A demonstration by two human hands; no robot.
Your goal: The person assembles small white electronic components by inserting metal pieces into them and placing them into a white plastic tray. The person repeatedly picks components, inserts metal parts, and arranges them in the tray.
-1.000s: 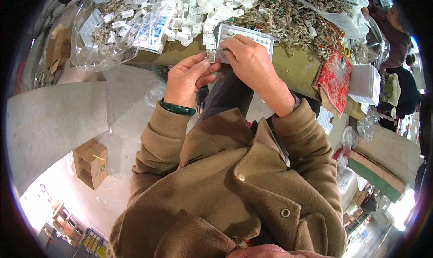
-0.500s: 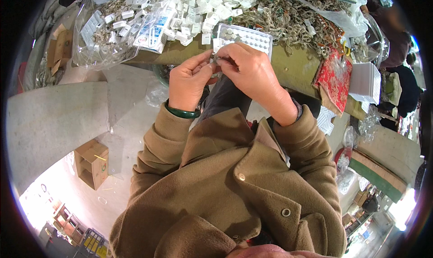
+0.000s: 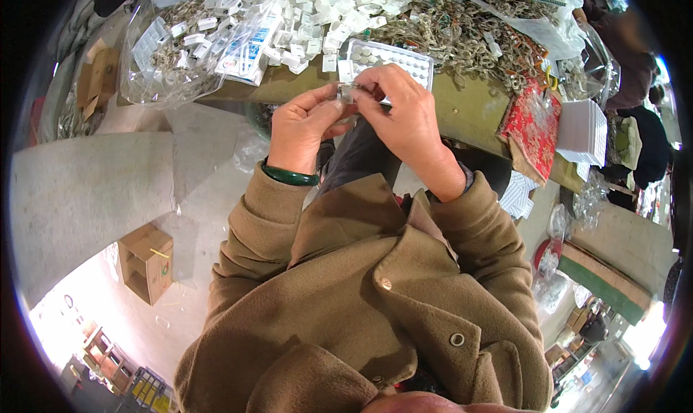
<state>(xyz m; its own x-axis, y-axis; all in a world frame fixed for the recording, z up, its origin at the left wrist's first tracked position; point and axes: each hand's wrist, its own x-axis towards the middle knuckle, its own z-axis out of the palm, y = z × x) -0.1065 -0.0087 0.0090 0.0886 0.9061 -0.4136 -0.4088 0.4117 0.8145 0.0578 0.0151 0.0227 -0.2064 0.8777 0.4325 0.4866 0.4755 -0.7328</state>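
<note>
Your left hand (image 3: pixel 299 128) pinches a clear part (image 3: pixel 343 91), near side of a tray (image 3: pixel 393 50). Your right hand (image 3: pixel 406 113) adjoins it, grip unclear

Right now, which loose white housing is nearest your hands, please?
The housing at the lower-left corner of the white tray; the others lie farther away.

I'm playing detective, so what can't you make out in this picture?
All in the head view:
Small piece: too small, partly covered by the left hand's fingers; its exact shape is unclear.
White tray: its lower part is hidden behind the right hand.
Pile of white pieces: cut off by the top edge.
</note>
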